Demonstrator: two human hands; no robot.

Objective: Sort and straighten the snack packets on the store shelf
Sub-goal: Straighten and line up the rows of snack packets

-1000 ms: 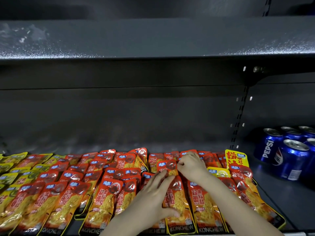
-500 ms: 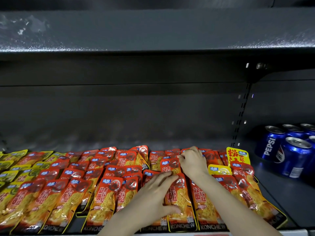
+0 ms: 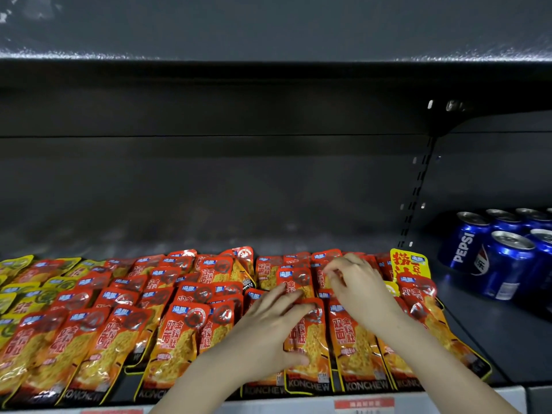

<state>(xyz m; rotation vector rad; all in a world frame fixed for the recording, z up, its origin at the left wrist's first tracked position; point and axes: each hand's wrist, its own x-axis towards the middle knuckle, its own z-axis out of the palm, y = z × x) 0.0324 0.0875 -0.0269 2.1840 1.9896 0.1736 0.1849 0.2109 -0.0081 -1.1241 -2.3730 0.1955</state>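
Left hand (image 3: 268, 333), flat and palm down, rests on the packets (image 3: 179, 333) near the front of the shelf (image 3: 493, 348); its fingers are spread and extended, and its thumb lies against the lower part of a front packet (image 3: 310, 348) marked KONCHEW. It grips nothing. Right hand (image 3: 358, 285) reaches further back, fingers curled and thumb and forefinger pinched on the top edge of a red packet (image 3: 324, 274) in a rear row; whether the packet is lifted cannot be told. Both bare forearms enter from the lower edge of the view.

Red-and-orange packets lie in overlapping rows across the shelf, tops toward the back wall (image 3: 209, 180), several slightly askew. At far left lie yellow-green packets (image 3: 18, 297), partly mixed with the red ones. One yellow packet (image 3: 409, 264) stands at the back right of the red group, just beside the right hand, and a second yellow one (image 3: 392, 288) shows partly beneath the wrist.

Blue cans (image 3: 507, 264) marked PEPSI stand upright at far right, well apart from the packets. A slotted upright (image 3: 416, 189) divides the back wall. Above, an upper shelf (image 3: 268, 25) spans the view. A price label (image 3: 364, 404) sits on the front rail below the right forearm.
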